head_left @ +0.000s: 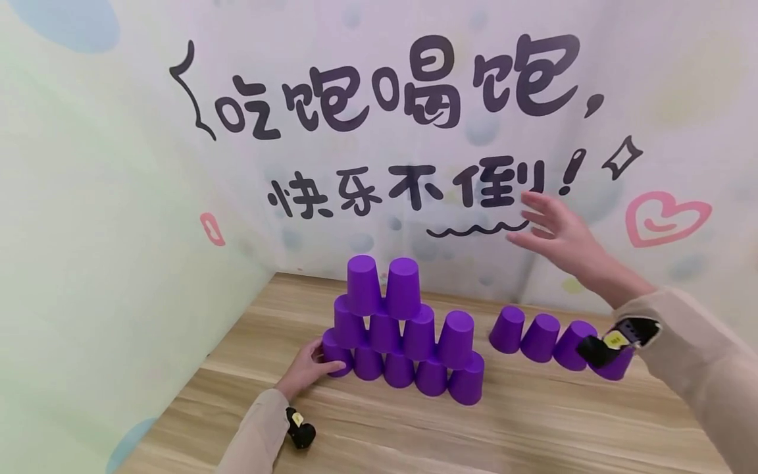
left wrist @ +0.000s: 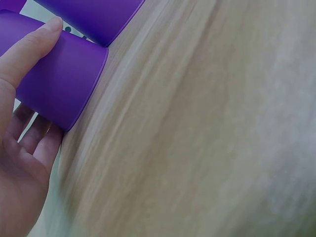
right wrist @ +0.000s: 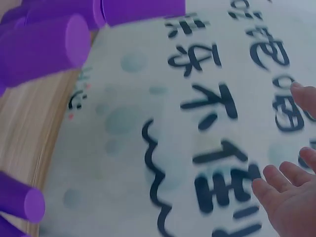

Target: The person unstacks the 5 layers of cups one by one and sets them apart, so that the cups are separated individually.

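The purple stack (head_left: pixel 386 332) stands on the surface (head_left: pixel 533 424); left hand (head_left: pixel 309 367) grips its eight-o'clock base cup (head_left: pixel 339 350), how firmly I can't tell; right hand (head_left: pixel 561 241) hovers empty, two o'clock. One tug could topple everything.

Stack (head_left: pixel 399 370) on table (head_left: pixel 379 434): five cups (head_left: pixel 368 364) at bottom, four on those, two on top, above left three of middle tier. Row (head_left: pixel 540 339) of four on table, right of stack, apart. Left hand (head_left: pixel 310 367) around leftmost bottom cup (head_left: pixel 339 349), at stack's left end. Right hand (head_left: pixel 559 234) in air, right of stack, before back wall (head_left: pixel 355 33). Side wall (head_left: pixel 89 263) left of table.
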The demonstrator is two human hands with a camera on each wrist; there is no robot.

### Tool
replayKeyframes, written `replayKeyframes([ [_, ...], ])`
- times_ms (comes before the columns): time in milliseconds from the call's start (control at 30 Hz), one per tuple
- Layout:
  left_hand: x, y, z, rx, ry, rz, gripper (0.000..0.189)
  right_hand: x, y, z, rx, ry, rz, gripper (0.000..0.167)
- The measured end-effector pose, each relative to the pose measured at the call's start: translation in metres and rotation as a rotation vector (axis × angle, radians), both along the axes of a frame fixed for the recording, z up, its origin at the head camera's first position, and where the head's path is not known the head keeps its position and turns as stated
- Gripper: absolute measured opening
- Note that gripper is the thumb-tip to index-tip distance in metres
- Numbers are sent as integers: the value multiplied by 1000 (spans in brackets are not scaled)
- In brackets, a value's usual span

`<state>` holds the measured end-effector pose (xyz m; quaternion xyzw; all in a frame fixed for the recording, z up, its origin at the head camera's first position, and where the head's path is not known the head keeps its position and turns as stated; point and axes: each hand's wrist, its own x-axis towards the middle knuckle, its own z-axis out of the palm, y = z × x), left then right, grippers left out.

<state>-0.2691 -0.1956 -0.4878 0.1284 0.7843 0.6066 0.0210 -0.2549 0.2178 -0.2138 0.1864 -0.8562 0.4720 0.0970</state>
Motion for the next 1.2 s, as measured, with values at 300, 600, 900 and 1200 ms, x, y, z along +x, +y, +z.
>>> replayKeyframes([
  [300, 0, 0, 0, -11, -1, 17, 61, -11, -73, -16, 30, 85, 236, 67],
  [600, -1, 2, -2, -8, -2, 17, 61, -18, -117, -62, -6, -44, 260, 72],
  [900, 0, 1, -2, 7, 2, 7, 61, -23, -130, -88, -70, -85, 243, 71],
  [1200, -1, 1, -3, 5, 7, 18, 61, -23, -132, -97, -57, -96, 217, 62],
])
